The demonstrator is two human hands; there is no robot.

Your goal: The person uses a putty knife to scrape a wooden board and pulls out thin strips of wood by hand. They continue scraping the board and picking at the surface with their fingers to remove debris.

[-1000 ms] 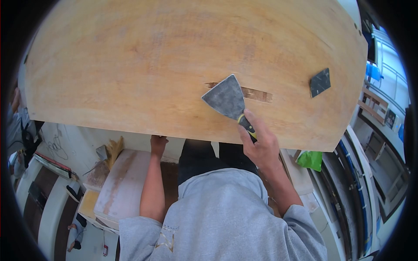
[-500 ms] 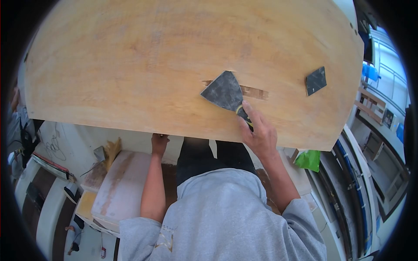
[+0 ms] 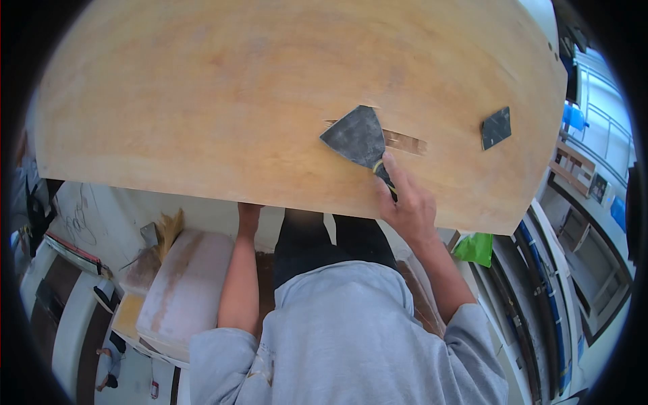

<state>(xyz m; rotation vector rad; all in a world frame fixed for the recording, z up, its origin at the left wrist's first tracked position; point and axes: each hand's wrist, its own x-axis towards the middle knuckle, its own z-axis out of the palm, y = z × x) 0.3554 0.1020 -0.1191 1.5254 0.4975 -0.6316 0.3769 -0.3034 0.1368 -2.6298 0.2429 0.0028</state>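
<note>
My right hand [image 3: 412, 206] is closed around the dark handle of a putty knife [image 3: 356, 137]. The wide dark blade rests flat on or just above a pale wooden board [image 3: 202, 115] and covers part of a long brown gouge [image 3: 405, 142] in its surface. To the right on the board lies a small dark grey four-sided piece [image 3: 496, 128]. My left hand [image 3: 248, 217] is at the board's near edge, its fingers hidden beneath it, so I cannot see whether it holds anything.
Below the board on the left stands a pale dusty block-shaped thing [image 3: 183, 290] beside a straw-like brush [image 3: 169, 229]. A green bag [image 3: 474, 248] is under the right edge. Long dark panels [image 3: 520, 304] lean at the right. Another person [image 3: 108, 364] is at the lower left.
The putty knife and my right hand have shifted slightly right in view, along with the gouge and dark piece. My left hand's fingers have gone farther under the board's edge.
</note>
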